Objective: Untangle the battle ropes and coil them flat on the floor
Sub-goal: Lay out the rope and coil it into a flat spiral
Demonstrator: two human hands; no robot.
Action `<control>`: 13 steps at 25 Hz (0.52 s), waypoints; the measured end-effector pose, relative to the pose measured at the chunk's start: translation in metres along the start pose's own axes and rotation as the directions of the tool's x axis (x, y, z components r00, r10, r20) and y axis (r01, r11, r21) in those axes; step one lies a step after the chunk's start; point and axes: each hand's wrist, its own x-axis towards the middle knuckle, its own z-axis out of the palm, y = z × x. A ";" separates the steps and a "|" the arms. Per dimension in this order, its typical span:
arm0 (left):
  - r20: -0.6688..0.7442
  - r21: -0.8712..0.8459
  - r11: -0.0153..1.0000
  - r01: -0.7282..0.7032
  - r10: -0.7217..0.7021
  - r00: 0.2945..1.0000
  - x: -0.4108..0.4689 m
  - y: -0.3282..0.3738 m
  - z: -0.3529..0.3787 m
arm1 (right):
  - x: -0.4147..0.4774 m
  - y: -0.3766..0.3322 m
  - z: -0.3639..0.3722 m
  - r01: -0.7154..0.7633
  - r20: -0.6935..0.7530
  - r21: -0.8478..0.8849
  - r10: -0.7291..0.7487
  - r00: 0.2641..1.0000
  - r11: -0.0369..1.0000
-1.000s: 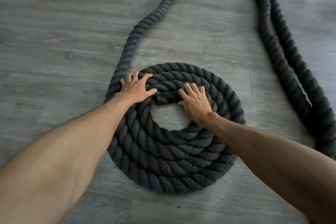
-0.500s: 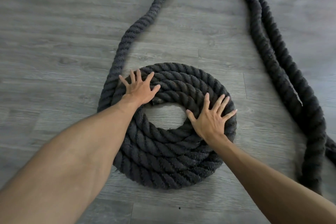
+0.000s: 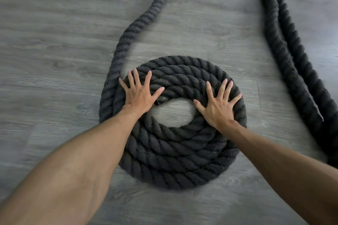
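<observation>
both palms flat on the coiled rope

a thick black battle rope lies wound into a flat coil (image 3: 173,151) on the grey wood-look floor (image 3: 54,42), with a bare patch of floor showing through the hole in its middle. the left hand (image 3: 140,97) rests on the coil's upper left side, fingers spread wide, gripping nothing. the right hand (image 3: 218,105) rests on the upper right side, also splayed and not closed around anything. the rope's cut end (image 3: 161,99) sits at the inner edge of the hole, just beside the left thumb. a loose tail (image 3: 146,18) runs from the coil's left edge toward the top of the view. well apart on the right, a second doubled length of rope (image 3: 285,45) lies uncoiled.
</observation>
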 end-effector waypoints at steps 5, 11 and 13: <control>0.070 0.046 0.992 -0.120 0.117 0.991 0.051 -0.019 -0.025 | 0.080 0.001 -0.034 0.141 0.131 -0.001 -0.140 0.981 0.990; 0.294 0.112 0.983 -0.146 0.108 0.950 0.094 -0.007 -0.052 | 0.119 -0.030 -0.068 -0.049 0.309 0.040 0.034 0.950 0.998; 0.322 0.164 0.981 -0.108 0.051 0.945 0.100 0.005 -0.056 | 0.128 -0.035 -0.071 -0.066 0.332 0.068 0.040 0.943 0.996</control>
